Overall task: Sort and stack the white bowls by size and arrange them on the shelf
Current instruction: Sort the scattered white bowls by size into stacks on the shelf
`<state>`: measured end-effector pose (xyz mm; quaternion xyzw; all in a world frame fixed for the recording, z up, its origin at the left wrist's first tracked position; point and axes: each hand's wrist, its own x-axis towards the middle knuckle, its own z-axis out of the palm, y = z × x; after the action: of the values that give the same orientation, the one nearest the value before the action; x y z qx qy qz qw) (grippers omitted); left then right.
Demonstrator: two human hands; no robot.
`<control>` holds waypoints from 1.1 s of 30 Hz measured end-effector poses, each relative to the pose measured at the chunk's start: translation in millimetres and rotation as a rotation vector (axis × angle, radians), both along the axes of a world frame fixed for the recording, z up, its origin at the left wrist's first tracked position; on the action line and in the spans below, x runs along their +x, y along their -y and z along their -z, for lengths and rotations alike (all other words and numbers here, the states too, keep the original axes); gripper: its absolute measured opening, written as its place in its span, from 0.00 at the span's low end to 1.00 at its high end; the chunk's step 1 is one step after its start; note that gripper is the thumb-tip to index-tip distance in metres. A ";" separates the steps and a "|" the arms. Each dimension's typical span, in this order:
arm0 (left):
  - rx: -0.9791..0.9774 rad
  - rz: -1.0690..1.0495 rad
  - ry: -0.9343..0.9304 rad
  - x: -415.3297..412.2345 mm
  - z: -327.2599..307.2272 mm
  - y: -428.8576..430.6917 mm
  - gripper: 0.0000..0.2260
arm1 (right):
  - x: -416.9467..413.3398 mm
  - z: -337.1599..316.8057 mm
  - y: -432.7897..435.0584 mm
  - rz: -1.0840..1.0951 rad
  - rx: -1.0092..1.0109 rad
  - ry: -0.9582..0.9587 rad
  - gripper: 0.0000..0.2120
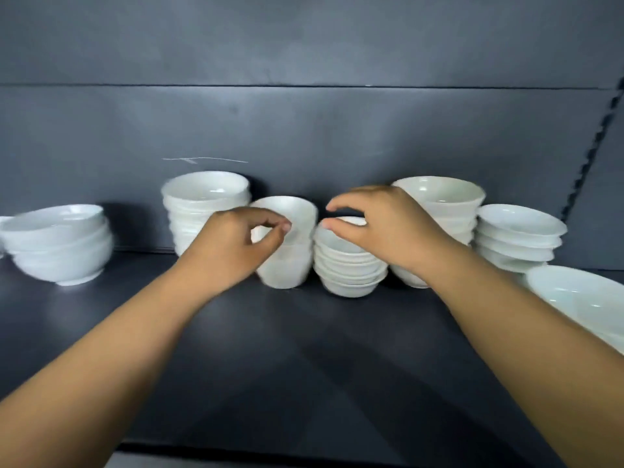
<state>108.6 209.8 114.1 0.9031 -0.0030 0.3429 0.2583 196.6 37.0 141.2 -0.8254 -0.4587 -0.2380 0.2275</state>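
Fingers (266, 218) of your left hand (233, 246) are closed in a pinch on the near rim of the tilted bowl (297, 214), which tops a short stack at the middle of the shelf (304, 349). Sweeping across, a squat stack (57, 244) sits far left and a tall stack (206, 197) stands behind your left hand. Past the tilted bowl, your right hand (388, 224) hovers over the shallow stack (347, 268) with thumb and forefinger parted (whether the thumb touches the rim is unclear). Then come a wider stack (442, 197), a saucer-like stack (516, 234) and a large bowl (580, 298).

These look like glazed ceramic, so expect them to be stiff, slick, fairly heavy when stacked and quick to chip. Take each by the rim, thumb inside, and lift straight. No brand or writing can be read.
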 end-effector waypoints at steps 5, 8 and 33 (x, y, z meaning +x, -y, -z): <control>0.042 -0.152 -0.096 -110.0 10.7 -92.5 0.11 | -69.0 18.5 -111.3 -0.124 -0.117 0.010 0.16; 0.049 -0.292 -0.125 -181.5 17.5 -147.7 0.10 | -115.6 34.5 -179.0 -0.196 -0.182 0.011 0.17; -0.330 -0.802 -0.169 -319.1 88.8 -480.1 0.07 | -142.8 124.6 -591.6 -0.189 0.125 -0.774 0.24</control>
<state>-210.4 689.9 25.3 0.8043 0.4239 0.3368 0.2449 53.7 628.5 16.6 -0.7926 -0.3976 0.0851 0.4543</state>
